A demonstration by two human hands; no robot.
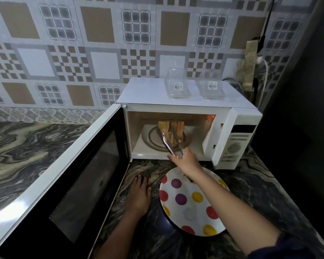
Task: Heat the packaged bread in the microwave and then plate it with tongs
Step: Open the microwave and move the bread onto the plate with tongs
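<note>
1. Right hand grips the tongs; their blurred tips seem to clamp the bread inside the microwave.
2. Left hand lies flat and relaxed on the counter.
3. The right forearm hides part of the plate.
4. The open door is cut off bottom-left.

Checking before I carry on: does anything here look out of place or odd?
Only mildly: two clear plastic containers sit on top of the microwave, and the bread slices inside stand on edge. Nothing looks spilled or damaged.
</note>
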